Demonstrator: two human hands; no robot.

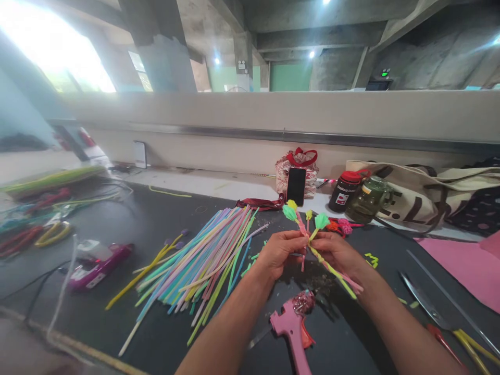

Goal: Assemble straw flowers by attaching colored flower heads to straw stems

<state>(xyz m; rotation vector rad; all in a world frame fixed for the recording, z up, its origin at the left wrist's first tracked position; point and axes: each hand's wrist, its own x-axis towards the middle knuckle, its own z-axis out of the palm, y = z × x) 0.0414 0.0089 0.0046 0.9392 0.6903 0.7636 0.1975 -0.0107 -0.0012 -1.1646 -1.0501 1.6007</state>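
Over the dark table, my left hand (pixel 279 252) and my right hand (pixel 339 255) meet, both closed with fingertips pinched around a small bunch of pipe cleaner flowers (pixel 322 222). Green and yellow tufts top the bunch. Its pink and yellow-green stems (pixel 332 270) are partly twisted together and slant down under my right hand. A short pink stem end pokes out below my left fingers. Just beneath my hands lies a pink glue gun (pixel 291 325). Left of my forearm, a large fanned bundle of pastel pipe cleaners (pixel 207 255) rests on the table.
Scissors (pixel 429 307) and pink sheets (pixel 461 265) lie at right. A black bottle (pixel 344 192), a green jug (pixel 369 203), a canvas bag (pixel 414 192) and a phone (pixel 296 186) stand behind. Leftward are yellow stems with purple tips (pixel 156 260) and a purple device (pixel 101 265).
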